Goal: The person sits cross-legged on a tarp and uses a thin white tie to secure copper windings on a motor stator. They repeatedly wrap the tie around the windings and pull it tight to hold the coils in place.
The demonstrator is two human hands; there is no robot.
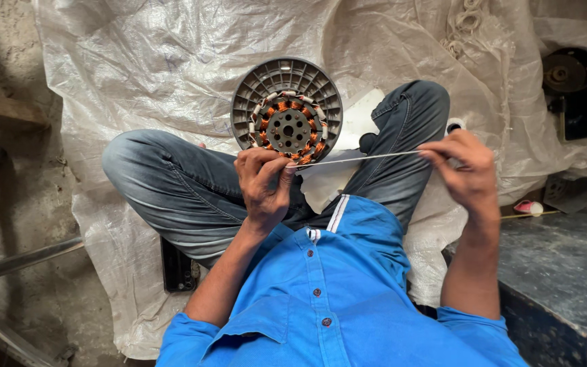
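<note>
Your left hand (264,180): fingers pinched on near end of white strip (361,158), right at lower edge of stator (287,107). Your right hand (467,170): closed on far end, strip pulled taut between hands, over your lap. Stator stands on edge between your knees, copper coils (287,126) facing you, on plastic sheet (171,61) spread on floor. Step looks like: feeding strip in among coils. Next move likely calls for steady tension, left fingertips guiding end between coils, stator kept from rolling.
</note>
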